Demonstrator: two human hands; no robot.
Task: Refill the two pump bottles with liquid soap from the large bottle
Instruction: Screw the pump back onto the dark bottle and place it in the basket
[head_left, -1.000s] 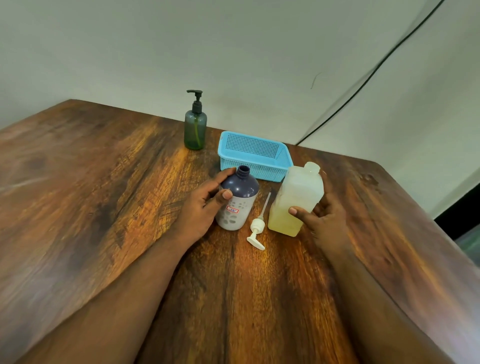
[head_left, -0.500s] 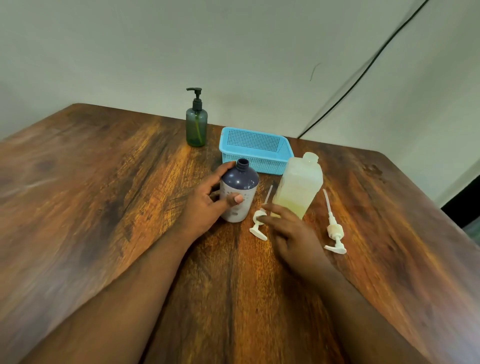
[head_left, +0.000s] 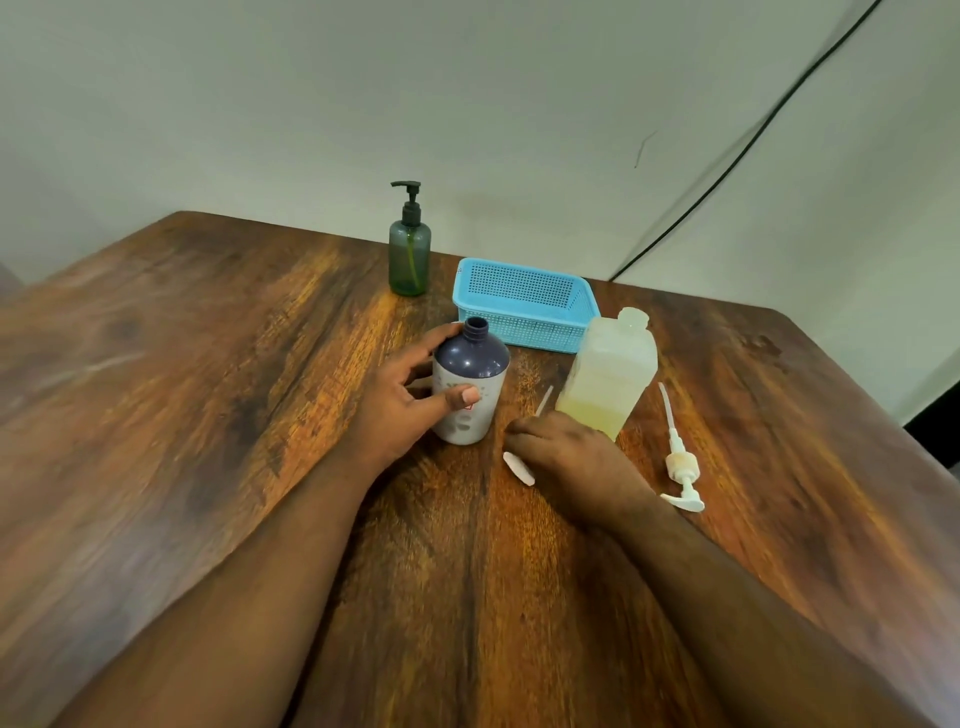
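The left hand (head_left: 400, 410) holds the open purple bottle (head_left: 470, 384) steady. The right hand (head_left: 571, 457) covers the white pump (head_left: 519, 467); its fingers are hidden. Lift the pump straight into the neck.

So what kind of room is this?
Hard to say; probably a plain room at home. All that shows is a wooden table in a bare corner, a cable on the wall, and a blue basket.
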